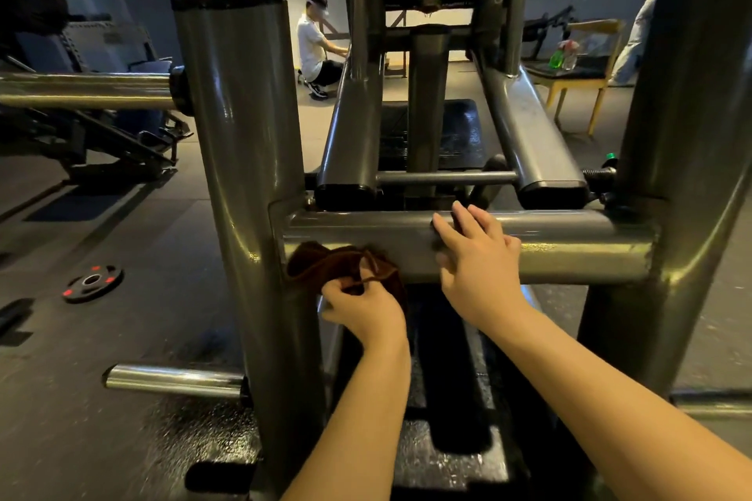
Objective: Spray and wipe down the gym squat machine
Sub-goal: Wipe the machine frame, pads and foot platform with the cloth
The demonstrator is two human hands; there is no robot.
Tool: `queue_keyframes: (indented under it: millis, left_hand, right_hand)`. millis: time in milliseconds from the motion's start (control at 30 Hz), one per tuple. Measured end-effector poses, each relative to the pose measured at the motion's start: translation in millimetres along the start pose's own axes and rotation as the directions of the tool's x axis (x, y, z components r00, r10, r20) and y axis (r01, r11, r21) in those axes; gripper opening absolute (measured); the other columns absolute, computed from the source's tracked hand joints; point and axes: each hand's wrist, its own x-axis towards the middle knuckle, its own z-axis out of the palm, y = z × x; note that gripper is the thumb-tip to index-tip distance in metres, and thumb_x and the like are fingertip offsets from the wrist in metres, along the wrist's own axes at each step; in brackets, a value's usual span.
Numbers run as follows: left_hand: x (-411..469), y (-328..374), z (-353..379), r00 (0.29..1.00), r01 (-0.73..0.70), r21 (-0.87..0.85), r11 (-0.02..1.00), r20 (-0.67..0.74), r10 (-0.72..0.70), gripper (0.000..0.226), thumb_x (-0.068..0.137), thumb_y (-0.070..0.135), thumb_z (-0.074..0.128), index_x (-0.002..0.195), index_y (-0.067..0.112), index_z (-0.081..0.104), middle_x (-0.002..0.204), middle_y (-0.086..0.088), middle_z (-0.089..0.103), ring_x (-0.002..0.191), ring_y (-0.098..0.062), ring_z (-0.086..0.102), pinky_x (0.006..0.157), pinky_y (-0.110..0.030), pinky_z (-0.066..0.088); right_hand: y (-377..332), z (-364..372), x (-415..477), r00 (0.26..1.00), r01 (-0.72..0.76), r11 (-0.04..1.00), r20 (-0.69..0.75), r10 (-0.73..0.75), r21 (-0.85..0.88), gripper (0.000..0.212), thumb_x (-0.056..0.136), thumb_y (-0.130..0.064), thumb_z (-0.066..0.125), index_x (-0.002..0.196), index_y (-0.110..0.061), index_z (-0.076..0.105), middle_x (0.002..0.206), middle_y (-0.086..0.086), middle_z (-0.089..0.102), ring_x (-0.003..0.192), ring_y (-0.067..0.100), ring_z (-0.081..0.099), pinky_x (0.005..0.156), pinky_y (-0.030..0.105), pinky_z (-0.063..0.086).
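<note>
a plate (92, 283) lies on the floor (122, 216) at far left, well apart from the machine (427, 102) in front of you. low down, a steel peg (175, 380) juts left from the left post (244, 134). your left hand (362, 311) pinches a brown cloth (325, 262), bunched against the left end of the crossbar (569, 252) where it meets that post. just beside it, your right hand (476, 256) lies spread and flat on the crossbar, holding nothing. farther back on the right, bottles (563, 55) stand on a yellow chair (569, 83). the right post (683, 134) rises at the crossbar's other end.
</note>
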Motion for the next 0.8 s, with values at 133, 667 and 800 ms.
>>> queue_keyframes:
  millis: [133, 667, 800]
  left_hand:
    - [-34, -16, 17, 0.984, -0.008, 0.037, 0.999, 0.179, 0.001, 0.042, 0.094, 0.031, 0.072, 0.125, 0.022, 0.045, 0.138, -0.009, 0.04, 0.109, -0.028, 0.057, 0.087, -0.037, 0.051]
    - [-13, -10, 10, 0.982, -0.19, 0.028, 0.981, 0.026, 0.189, 0.03, 0.1, 0.025, 0.064, 0.118, 0.029, 0.04, 0.158, -0.011, 0.017, 0.128, -0.029, 0.051, 0.072, -0.012, 0.047]
    - [-51, -29, 37, 0.976, -0.153, 0.089, 0.984, 0.171, 0.137, 0.049, 0.1, 0.025, 0.064, 0.141, 0.016, 0.04, 0.155, -0.017, 0.02, 0.126, -0.032, 0.052, 0.085, -0.021, 0.047]
  right_hand:
    - [9, -5, 3, 1.0, 0.012, 0.998, 0.008, -0.013, 0.059, 0.057, 0.1, -0.03, 0.06, 0.154, -0.034, 0.044, 0.167, -0.004, 0.029, 0.153, 0.022, 0.017, 0.114, 0.051, 0.026]
    - [23, -2, 3, 0.993, 0.1, 0.988, -0.068, -0.092, 0.118, 0.053, 0.099, -0.018, 0.062, 0.151, -0.027, 0.052, 0.163, -0.002, 0.038, 0.15, 0.023, 0.026, 0.112, 0.051, 0.031]
    - [34, -1, 2, 0.986, 0.131, 0.988, -0.109, -0.122, 0.082, 0.057, 0.093, -0.005, 0.066, 0.147, -0.022, 0.057, 0.158, 0.001, 0.047, 0.146, 0.029, 0.036, 0.106, 0.052, 0.039]
